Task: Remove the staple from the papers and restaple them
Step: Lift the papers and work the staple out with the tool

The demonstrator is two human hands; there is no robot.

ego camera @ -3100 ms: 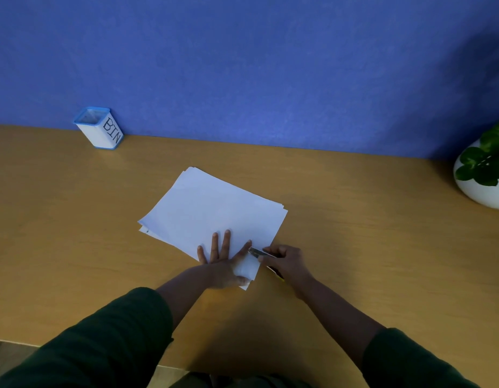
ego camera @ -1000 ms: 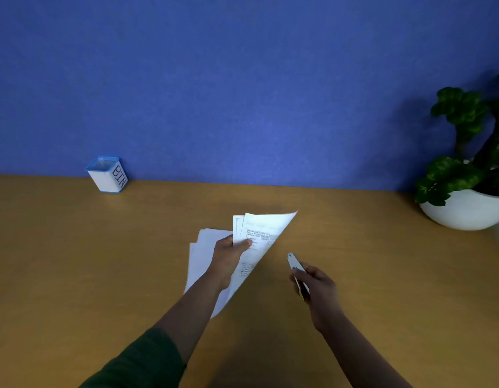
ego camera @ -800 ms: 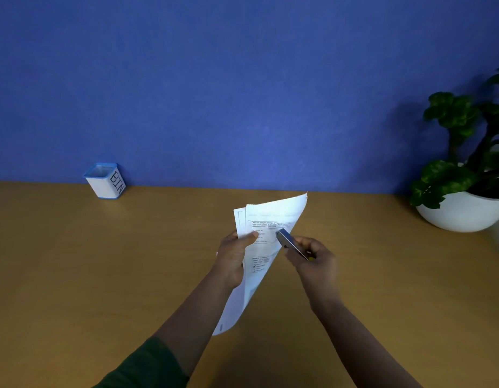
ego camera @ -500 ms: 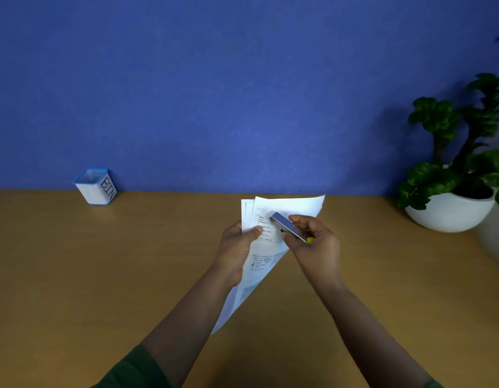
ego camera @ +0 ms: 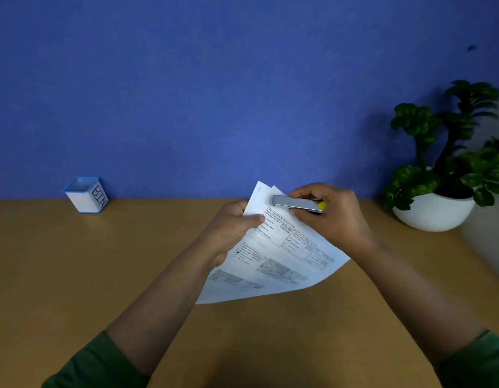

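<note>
Here, above the bench (ego camera: 74, 275), the left hand (ego camera: 228, 233) pinched the papers (ego camera: 273, 259) by their upper edge; the right hand (ego camera: 332, 217) gripped a stapler (ego camera: 297, 204) at their top corner. Farther back stood a bin (ego camera: 85, 195).

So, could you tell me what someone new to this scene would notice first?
Most likely the two hands at centre: the left hand holds printed papers up off the wooden desk, while the right hand presses a silver stapler at their top corner. Next, the white cup marked BIN at back left, and the potted plant at far right.
</note>
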